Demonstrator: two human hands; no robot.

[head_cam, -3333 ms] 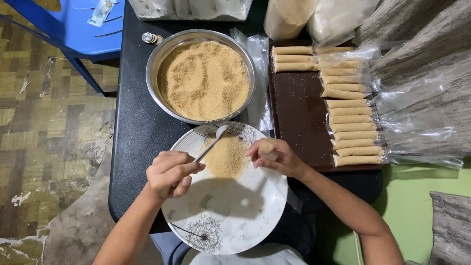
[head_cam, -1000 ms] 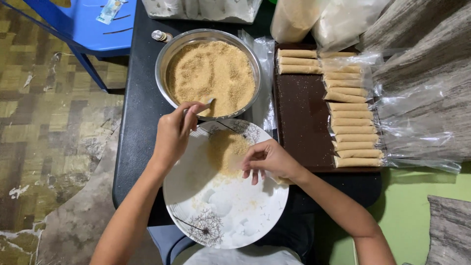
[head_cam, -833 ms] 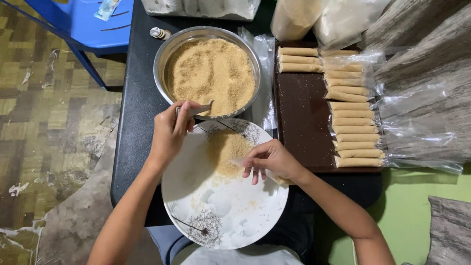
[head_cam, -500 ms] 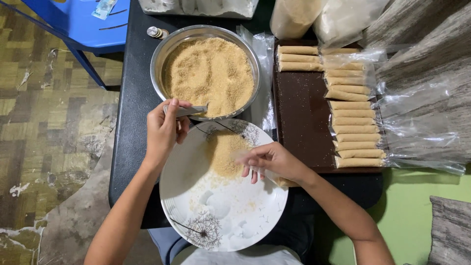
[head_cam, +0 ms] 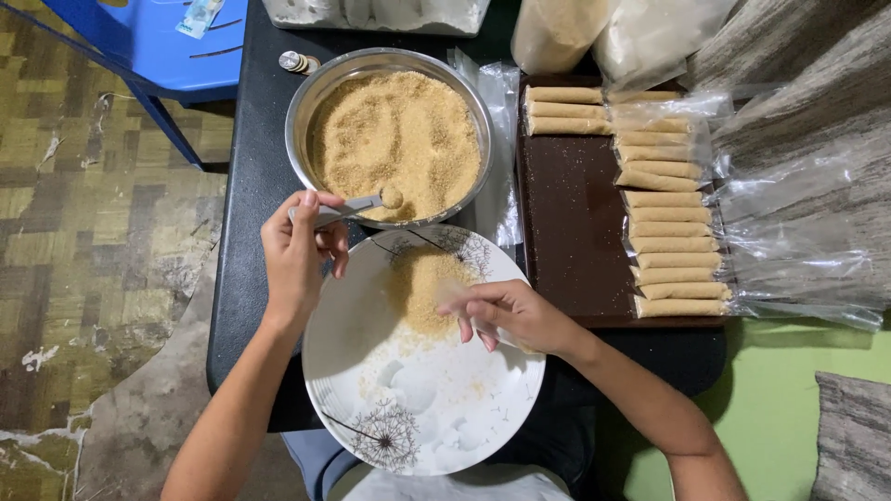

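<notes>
Now left hand (head_cam: pixel 295 252) grips spoon (head_cam: pixel 357 206) over bowl (head_cam: pixel 316 93); right hand (head_cam: pixel 506 311) pinches wrapper (head_cam: pixel 455 295).

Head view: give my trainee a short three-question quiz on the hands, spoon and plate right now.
1. True or false: the left hand holds a spoon over the steel bowl.
2. Where does the right hand rest?
A. in the bowl
B. over the white plate
C. on the blue chair
3. Fill in: the filled rolls lie in a column on the ____ board.

Key:
1. True; its tip carries a little brown crumb.
2. B, beside the crumb pile, pinching a clear wrapper.
3. Brown.
</notes>
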